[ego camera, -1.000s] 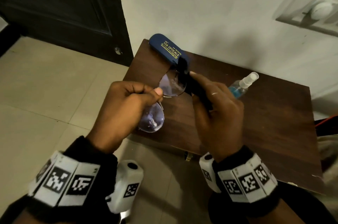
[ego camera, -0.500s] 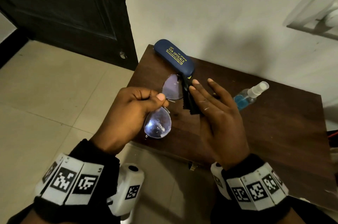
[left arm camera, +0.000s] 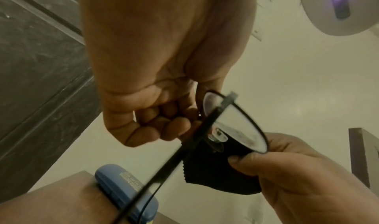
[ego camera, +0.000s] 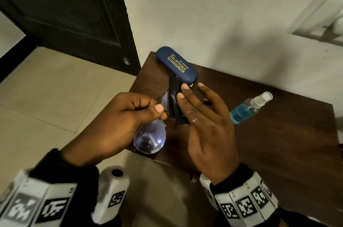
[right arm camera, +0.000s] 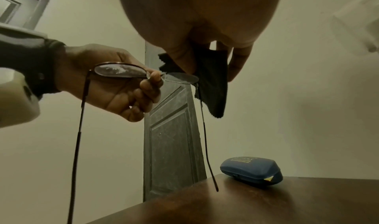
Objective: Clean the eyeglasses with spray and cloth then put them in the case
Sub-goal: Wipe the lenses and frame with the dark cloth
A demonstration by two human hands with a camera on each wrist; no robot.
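My left hand (ego camera: 159,111) pinches the thin-framed eyeglasses (ego camera: 150,139) at the bridge, above the table's near left corner. The near lens is smeared with wet marks. My right hand (ego camera: 183,95) holds a black cloth (ego camera: 174,100) wrapped over the far lens, fingers straight on top and thumb (left arm camera: 242,161) pressing from below. In the right wrist view the glasses (right arm camera: 119,71) lie flat with both temples hanging down, and the cloth (right arm camera: 213,84) drapes off the far lens. The closed blue case (ego camera: 176,64) lies at the table's far left corner.
A clear spray bottle (ego camera: 246,109) with blue liquid lies on its side on the dark wooden table (ego camera: 278,152), right of my hands. A wall runs behind the table. A dark door (ego camera: 65,4) and tiled floor are to the left.
My right fingers have gone from bent over the cloth to straight, and the cloth now covers more of the far lens. The left hand keeps its pinch at the bridge.
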